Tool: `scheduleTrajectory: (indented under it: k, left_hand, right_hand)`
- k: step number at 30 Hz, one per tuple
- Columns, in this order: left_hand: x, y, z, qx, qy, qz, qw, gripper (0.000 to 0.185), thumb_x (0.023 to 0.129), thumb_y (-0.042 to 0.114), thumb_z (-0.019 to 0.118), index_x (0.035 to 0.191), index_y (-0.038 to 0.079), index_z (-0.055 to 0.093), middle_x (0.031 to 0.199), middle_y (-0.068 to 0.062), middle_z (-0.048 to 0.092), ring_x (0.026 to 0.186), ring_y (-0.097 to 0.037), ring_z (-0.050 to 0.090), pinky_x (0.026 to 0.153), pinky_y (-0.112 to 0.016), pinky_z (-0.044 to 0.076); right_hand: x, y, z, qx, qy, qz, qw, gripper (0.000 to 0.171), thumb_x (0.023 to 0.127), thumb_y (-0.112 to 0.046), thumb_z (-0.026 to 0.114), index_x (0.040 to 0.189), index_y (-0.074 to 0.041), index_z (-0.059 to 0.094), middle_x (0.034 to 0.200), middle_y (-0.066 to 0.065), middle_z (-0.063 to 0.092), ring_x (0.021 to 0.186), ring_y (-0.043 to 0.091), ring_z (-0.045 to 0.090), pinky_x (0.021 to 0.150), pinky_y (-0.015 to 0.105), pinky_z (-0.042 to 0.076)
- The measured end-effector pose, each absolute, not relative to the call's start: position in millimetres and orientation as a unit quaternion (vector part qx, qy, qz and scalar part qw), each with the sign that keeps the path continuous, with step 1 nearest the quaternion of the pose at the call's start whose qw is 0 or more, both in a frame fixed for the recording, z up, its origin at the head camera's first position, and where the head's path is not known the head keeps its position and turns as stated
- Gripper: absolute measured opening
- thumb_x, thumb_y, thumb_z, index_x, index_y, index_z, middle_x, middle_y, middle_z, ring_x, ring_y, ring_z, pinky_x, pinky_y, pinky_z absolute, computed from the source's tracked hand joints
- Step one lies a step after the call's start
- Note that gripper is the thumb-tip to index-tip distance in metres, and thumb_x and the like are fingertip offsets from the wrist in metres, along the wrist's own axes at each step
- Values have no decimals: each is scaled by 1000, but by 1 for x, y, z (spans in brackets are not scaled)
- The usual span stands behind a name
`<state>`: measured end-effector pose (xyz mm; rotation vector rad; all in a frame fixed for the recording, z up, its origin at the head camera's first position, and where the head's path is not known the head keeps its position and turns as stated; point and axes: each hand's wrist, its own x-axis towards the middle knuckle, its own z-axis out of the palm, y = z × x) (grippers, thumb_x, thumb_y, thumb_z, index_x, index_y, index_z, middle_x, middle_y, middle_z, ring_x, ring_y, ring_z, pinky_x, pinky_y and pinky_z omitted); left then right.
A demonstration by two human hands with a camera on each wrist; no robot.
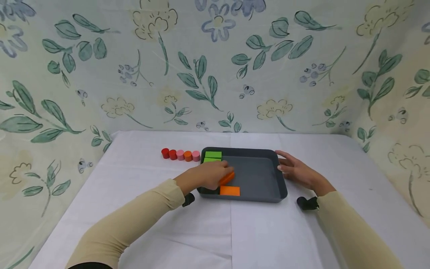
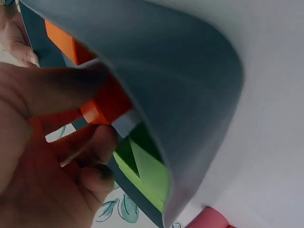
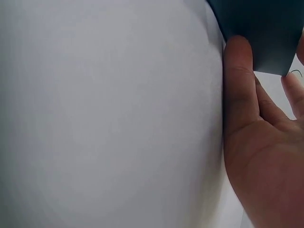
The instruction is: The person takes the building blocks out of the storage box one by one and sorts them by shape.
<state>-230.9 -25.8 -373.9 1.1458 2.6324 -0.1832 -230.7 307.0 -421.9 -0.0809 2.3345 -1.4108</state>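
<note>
My left hand [image 1: 212, 175]'s got an orange block [image 1: 227, 179] pinched inside the gray tray [image 1: 256, 173], toward 9 o'clock, green blocks [image 1: 213, 154] at 10, another orange piece [image 1: 230, 191] at 7. Right hand [image 1: 300, 175]'s not gripping, just loosely touching the tray's edge around 2 o'clock.
</note>
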Motion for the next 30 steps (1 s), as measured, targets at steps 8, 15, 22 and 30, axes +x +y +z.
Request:
scheduleTrajectory:
  k: [8,15,22,30]
  left_hand:
    - [-232,-21,-372,382,910,-22,160,70,87,2,69,150,15,40,143,-2,48,108,-18,57,102,-30,53]
    - [-237,-20,-372,384,909,-4,162,68,87,3,68,149,15,42,138,-3,49,105,-18,55,101,-29,53]
    - [-242,-26,-374,381,911,24,158,64,89,12,68,148,15,44,137,-4,49,108,-17,54,104,-30,51]
    - [-235,-52,-358,371,912,137,111,63,88,25,72,146,17,47,140,-3,49,110,-15,54,95,-28,54]
  right_hand:
    - [-233,308,-416,-34,841,-500,202,77,102,-25,52,161,-26,2,165,27,5,149,51,18,118,65,22]
    - [-235,309,-412,-27,843,-497,202,77,102,-26,52,161,-26,2,165,26,5,149,52,18,118,65,22]
    - [-235,309,-416,-27,838,-505,204,78,101,-26,54,161,-26,3,165,26,5,149,51,18,118,65,21]
    - [-231,307,-422,-27,835,-509,206,77,102,-26,53,161,-25,3,166,25,4,150,51,16,118,66,20]
